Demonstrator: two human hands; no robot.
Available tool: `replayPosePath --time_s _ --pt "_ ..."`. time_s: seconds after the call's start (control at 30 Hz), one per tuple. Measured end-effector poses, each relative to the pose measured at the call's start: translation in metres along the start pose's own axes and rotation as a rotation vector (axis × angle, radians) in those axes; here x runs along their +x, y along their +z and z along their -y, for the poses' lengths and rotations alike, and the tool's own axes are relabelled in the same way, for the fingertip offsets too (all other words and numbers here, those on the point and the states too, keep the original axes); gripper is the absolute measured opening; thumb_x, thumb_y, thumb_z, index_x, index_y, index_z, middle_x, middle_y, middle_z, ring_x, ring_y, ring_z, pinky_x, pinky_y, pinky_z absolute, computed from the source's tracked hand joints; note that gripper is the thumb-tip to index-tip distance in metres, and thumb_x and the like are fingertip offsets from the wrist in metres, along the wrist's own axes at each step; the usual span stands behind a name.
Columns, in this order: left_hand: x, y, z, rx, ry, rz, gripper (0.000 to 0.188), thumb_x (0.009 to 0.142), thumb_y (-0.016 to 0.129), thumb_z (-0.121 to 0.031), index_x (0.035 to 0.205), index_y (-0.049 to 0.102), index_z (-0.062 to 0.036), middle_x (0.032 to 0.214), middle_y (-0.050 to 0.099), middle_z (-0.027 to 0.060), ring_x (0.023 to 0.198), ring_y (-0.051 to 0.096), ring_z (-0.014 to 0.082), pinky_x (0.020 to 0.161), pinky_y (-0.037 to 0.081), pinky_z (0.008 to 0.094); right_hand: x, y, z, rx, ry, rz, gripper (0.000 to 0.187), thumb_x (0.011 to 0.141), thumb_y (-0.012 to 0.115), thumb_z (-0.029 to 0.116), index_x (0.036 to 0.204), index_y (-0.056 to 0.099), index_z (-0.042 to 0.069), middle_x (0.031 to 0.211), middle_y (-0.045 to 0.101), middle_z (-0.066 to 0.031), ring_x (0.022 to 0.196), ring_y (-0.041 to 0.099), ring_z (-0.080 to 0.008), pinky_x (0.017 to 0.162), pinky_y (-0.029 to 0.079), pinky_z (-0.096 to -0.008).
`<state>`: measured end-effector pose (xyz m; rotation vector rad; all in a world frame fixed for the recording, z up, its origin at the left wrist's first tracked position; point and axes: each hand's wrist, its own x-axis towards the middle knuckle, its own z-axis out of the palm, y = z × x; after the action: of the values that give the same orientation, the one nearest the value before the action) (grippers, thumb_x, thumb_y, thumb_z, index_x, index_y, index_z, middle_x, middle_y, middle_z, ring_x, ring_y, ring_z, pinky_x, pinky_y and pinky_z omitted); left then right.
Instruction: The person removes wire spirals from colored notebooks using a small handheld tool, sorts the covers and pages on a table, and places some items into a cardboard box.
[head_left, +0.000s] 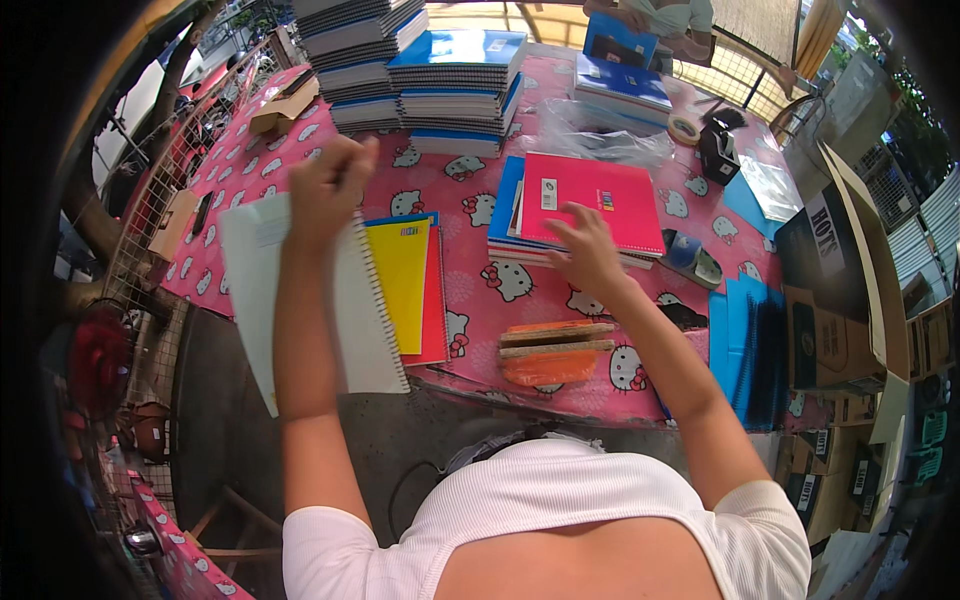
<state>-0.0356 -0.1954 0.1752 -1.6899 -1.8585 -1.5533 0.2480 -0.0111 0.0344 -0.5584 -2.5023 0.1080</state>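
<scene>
My left hand (328, 190) is closed in a fist over the far end of a white spiral-bound notebook (345, 320); whatever lies in the fingers, if anything, is hidden. The notebook extends past the table's near edge, its coil on the right side. Beside it, a yellow notebook (398, 285) overlaps a red one (435, 310) and a blue one. My right hand (590, 250), fingers spread, hovers over or touches the near edge of a pink-red notebook (600, 195). That one tops a pile with a blue notebook (507, 190) and others at its left.
Tall stacks of spiral notebooks (455, 75) stand at the back. Near the front edge lies an orange-wrapped block (548, 365). A slipper (692, 258), tape roll (683, 130), blue covers (745, 330) and a large carton (840, 280) are right. Another person (685, 25) stands across the table.
</scene>
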Motion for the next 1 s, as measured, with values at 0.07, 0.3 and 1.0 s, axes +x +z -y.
replayPosePath --time_s 0.07,0.3,1.0 --pt "-0.022 0.024 0.052 0.045 -0.124 0.184 0.02 0.089 0.066 -0.025 0.1 0.066 -0.0076 0.092 0.066 0.0064 0.082 0.061 0.0154 0.071 0.048 0.0353 0.031 0.032 0.013 -0.02 -0.046 0.086 0.046 0.073 0.071 0.017 0.117 0.06 0.013 0.124 0.051 -0.012 0.112 0.051 -0.0331 0.096 0.042 -0.0431" --pt "-0.153 0.088 0.077 0.408 -0.593 0.466 0.083 0.082 0.064 -0.053 0.148 0.027 -0.0185 0.152 0.029 0.0098 0.142 0.022 0.0327 0.11 0.006 0.065 0.058 0.049 -0.022 0.01 0.03 0.341 0.034 0.081 0.058 0.009 0.115 0.054 0.009 0.091 0.064 -0.0156 0.087 0.062 -0.0378 0.069 0.049 -0.0466" --pt "-0.132 0.084 -0.141 -0.477 -0.39 0.124 0.017 0.08 0.075 -0.002 0.094 0.069 0.0036 0.082 0.07 0.0061 0.077 0.065 0.0131 0.072 0.053 0.0263 -0.145 -0.084 -0.017 0.879 0.515 -0.154 0.03 0.08 0.068 -0.006 0.108 0.059 -0.001 0.094 0.067 -0.0073 0.087 0.064 -0.0149 0.078 0.052 -0.0296"
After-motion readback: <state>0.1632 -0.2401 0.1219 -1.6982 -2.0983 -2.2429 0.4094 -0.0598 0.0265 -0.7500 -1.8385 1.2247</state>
